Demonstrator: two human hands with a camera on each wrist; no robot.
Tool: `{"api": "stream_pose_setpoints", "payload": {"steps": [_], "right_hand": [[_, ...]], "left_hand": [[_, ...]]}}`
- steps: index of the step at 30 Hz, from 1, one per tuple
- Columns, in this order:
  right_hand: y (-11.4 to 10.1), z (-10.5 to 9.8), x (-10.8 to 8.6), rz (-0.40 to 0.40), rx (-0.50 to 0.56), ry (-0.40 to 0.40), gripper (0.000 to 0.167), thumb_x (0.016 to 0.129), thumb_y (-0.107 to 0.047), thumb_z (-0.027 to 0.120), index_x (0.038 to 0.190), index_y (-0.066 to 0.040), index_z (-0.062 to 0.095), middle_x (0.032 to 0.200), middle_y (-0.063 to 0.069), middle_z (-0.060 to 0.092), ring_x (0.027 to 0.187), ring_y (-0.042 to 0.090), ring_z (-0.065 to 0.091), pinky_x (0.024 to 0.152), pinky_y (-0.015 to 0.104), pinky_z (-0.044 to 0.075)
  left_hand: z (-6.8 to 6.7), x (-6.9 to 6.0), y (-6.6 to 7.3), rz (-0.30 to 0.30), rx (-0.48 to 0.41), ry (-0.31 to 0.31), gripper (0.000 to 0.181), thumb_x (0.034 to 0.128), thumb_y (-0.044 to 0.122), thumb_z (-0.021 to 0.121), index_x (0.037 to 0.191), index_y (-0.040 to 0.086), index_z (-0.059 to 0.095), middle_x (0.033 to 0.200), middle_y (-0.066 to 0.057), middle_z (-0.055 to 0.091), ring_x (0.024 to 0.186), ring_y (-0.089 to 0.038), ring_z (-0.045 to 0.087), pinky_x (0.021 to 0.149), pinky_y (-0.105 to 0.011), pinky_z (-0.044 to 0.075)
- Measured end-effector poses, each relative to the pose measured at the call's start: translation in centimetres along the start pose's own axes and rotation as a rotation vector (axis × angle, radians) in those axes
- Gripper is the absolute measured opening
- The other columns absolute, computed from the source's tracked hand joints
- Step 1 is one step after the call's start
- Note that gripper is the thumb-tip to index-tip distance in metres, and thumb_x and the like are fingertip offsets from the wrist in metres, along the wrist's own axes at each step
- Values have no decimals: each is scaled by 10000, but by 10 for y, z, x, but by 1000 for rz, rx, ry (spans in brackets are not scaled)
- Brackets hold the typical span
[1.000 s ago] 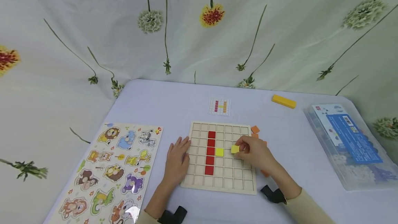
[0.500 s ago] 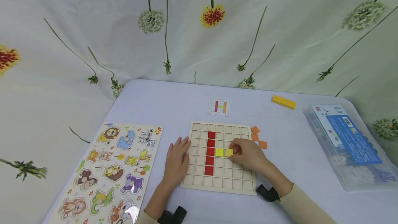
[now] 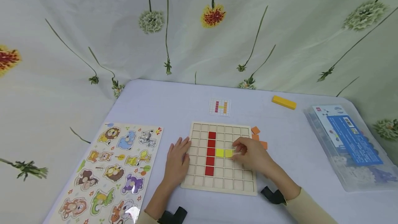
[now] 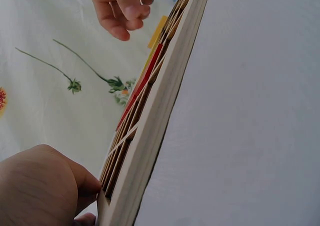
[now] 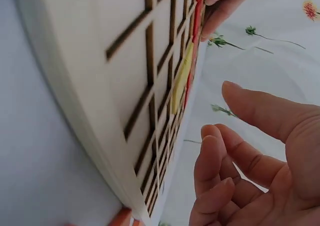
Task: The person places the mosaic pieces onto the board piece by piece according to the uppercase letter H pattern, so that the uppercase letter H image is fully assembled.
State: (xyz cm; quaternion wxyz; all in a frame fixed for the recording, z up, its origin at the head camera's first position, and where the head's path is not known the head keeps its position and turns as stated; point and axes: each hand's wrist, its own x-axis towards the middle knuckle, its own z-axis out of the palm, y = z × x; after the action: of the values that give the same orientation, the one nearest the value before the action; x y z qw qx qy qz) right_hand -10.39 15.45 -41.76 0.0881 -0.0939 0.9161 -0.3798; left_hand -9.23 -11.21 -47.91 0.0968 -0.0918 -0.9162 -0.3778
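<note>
A wooden grid board (image 3: pixel 234 184) lies on the table, with a column of red tiles (image 3: pixel 210 161) set in its cells. Beside that column, two yellow tiles (image 3: pixel 224 153) sit side by side in one row. My left hand (image 3: pixel 177 163) rests against the board's left edge, fingers extended. Over the right part of the board hovers my right hand (image 3: pixel 253 155), just right of the yellow tiles. In the right wrist view its thumb and fingers (image 5: pixel 255 111) are apart, with nothing between them. Several orange tiles (image 3: pixel 255 130) lie along the board's right edge, partly hidden by the right hand.
Behind the board lies a small pattern card (image 3: pixel 219 107). A yellow bar (image 3: pixel 284 102) is at the back right. A clear plastic box (image 3: pixel 339 179) with a blue-printed sheet stands at the right. An animal puzzle board (image 3: pixel 102 186) covers the left side of the table.
My right hand moved left with a yellow tile, set it in the cell beside the first yellow one, let go and drew slightly back right. The left hand stayed put.
</note>
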Motion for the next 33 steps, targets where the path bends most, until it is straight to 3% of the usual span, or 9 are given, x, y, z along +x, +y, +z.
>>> {"api": "stream_pose_setpoints", "payload": {"steps": [6,11,16,23,28,33], "right_hand": [[16,-31,-30,-130,36,177,389,785,-115,803,1146,-75,663,916,37,639,764,93,546,634,221,442],[38,-46,-57,-97,21,242,449,791,-150,805,1206,-97,643,957,47,646,788,113,543,641,205,426],[60,-49,-70,-26,20,231,461,785,-124,803,1214,-88,638,954,43,649,782,142,543,630,201,427],[81,-48,-72,30,87,171,495,762,-103,814,1223,-61,640,937,35,633,732,77,511,601,208,411],[93,-46,-71,41,176,105,482,765,-88,805,1215,-39,639,932,43,629,718,65,522,600,216,416],[98,-41,-70,37,165,83,465,768,-155,817,1191,-52,653,924,23,625,737,81,509,608,210,413]], "left_hand": [[0,0,0,-3,5,-9,443,898,-14,541,1340,-13,565,1461,-149,505,1430,-391,347,1169,-606,170],[-1,0,1,-7,13,-18,444,901,-8,539,1345,-13,561,1465,-150,501,1434,-391,339,1171,-605,164],[-1,0,1,-7,8,-17,443,903,-6,534,1345,-16,560,1464,-154,501,1433,-394,339,1172,-604,165],[0,0,0,-8,3,-13,446,900,-13,530,1345,-17,560,1461,-154,505,1430,-395,343,1170,-607,165],[1,0,-1,-5,-4,-6,447,895,-18,533,1341,-17,565,1457,-153,510,1428,-395,348,1169,-612,165],[0,1,-1,0,6,-6,447,898,-16,536,1344,-14,563,1457,-153,509,1426,-397,351,1167,-613,170]]}}
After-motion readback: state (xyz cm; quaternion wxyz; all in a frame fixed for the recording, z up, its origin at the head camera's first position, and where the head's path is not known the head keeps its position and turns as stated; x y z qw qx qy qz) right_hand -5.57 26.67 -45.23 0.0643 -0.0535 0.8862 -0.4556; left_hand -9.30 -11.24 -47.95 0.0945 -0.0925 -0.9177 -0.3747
